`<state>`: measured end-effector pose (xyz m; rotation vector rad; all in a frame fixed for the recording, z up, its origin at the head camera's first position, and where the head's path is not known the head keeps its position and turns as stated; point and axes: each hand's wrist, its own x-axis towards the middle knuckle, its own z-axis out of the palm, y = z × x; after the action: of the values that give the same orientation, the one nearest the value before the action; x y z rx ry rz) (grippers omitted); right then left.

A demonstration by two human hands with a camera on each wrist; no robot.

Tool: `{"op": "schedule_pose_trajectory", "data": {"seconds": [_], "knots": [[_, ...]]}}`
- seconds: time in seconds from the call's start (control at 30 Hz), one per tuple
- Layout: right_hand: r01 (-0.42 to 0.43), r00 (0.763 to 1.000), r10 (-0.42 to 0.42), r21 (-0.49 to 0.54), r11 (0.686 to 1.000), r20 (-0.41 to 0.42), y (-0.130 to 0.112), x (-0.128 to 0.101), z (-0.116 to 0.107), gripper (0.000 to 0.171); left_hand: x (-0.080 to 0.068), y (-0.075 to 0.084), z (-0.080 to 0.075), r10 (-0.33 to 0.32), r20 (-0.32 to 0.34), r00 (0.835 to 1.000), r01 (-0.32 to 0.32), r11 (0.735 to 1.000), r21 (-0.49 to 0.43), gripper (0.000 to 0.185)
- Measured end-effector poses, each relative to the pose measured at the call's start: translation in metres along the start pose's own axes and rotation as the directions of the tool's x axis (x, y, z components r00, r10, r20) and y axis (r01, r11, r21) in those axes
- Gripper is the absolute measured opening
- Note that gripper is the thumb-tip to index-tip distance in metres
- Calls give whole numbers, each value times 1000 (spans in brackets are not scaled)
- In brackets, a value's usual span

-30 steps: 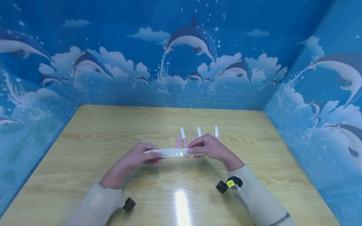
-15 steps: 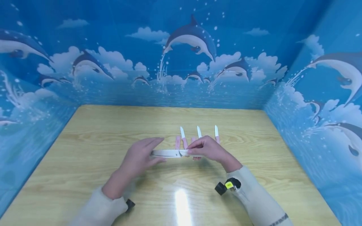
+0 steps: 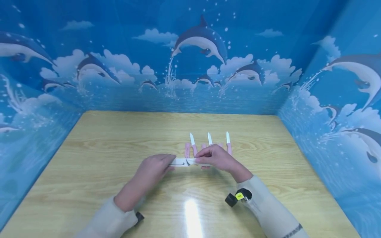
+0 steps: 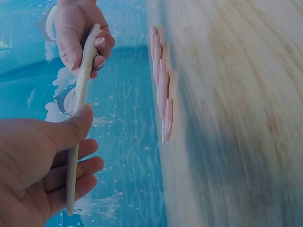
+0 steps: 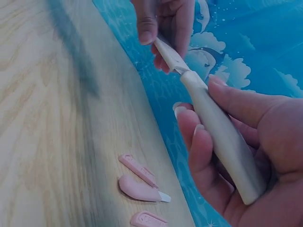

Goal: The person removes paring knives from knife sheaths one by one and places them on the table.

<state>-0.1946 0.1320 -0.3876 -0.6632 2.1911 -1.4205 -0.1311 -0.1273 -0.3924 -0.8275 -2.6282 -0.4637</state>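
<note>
A pale wooden tabletop (light grain, glossy) carries three small knives with white blades, lying side by side, and pink sheaths just beside them

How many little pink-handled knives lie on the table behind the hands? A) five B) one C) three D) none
C: three white blade tips of the small pink-handled knives show in a row on the table, just beyond the right hand and the left hand.
</note>
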Motion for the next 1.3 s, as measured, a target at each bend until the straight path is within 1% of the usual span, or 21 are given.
{"op": "schedule_pose_trajectory", "data": {"seconds": [0.07, 0.13, 0.17, 0.2, 0.23, 0.27, 0.33, 0.37, 0.4, 0.47, 0.53, 0.7, 0.77, 0.83, 0.9, 1.13, 1.3], "knots": [[26, 999, -27, -50, 998, -23, 0, 0, 2, 22, 0, 0, 1, -13, -1, 1000, 13, 1000, -12, 33], [60, 994, -73, -166, 984, -75, -2, -2, 6, 24, 0, 0, 1, -35, -6, 999, 34, 999, -24, 32], [81, 988, -111, -249, 965, -106, -3, -3, 8, 28, 1, 1, 1, -47, -8, 999, 46, 998, -31, 31], [105, 978, -159, -342, 934, -135, -6, -4, 10, 33, 1, 1, 1, -59, -8, 998, 58, 998, -34, 31], [128, 964, -214, -431, 893, -156, -8, -6, 12, 38, 2, 1, 1, -69, -7, 998, 68, 997, -34, 31], [143, 950, -265, -519, 843, -168, -10, -7, 15, 44, 2, 1, 0, -78, -6, 997, 78, 996, -35, 31], [171, 921, -356, -658, 733, -157, -13, -10, 19, 52, 3, 1, -1, -92, -4, 996, 91, 995, -34, 31], [183, 907, -395, -710, 679, -144, -14, -11, 21, 54, 3, 1, -1, -96, -3, 995, 96, 995, -31, 31], [197, 897, -424, -743, 639, -127, -14, -11, 23, 53, 3, 1, -2, -99, 0, 995, 99, 995, -27, 32], [209, 882, -459, -786, 582, -106, -13, -13, 26, 50, 3, 1, -2, -103, 4, 995, 103, 994, -22, 32], [219, 864, -493, -806, 549, -101, -10, -14, 29, 47, 3, 1, -2, -109, 10, 994, 109, 994, -15, 32], [270, 800, -590, -810, 520, -112, -2, -13, 34, 39, 4, 2, -3, -136, 27, 990, 136, 991, -17, 32], [293, 778, -618, -803, 519, -115, 0, -13, 35, 38, 4, 2, -4, -145, 35, 989, 146, 989, -27, 31], [310, 764, -634, -795, 522, -118, 1, -13, 36, 36, 4, 3, -4, -150, 40, 988, 152, 988, -37, 31], [321, 759, -640, -787, 528, -120, 2, -13, 36, 36, 5, 2, -3, -152, 42, 987, 154, 987, -49, 31], [319, 759, -637, -778, 541, -132, 2, -14, 34, 33, 5, 1, -1, -151, 42, 988, 154, 986, -71, 30], [312, 765, -627, -765, 564, -150, 3, -14, 34, 34, 5, 1, 2, -155, 34, 987, 158, 982, -104, 29]]}}
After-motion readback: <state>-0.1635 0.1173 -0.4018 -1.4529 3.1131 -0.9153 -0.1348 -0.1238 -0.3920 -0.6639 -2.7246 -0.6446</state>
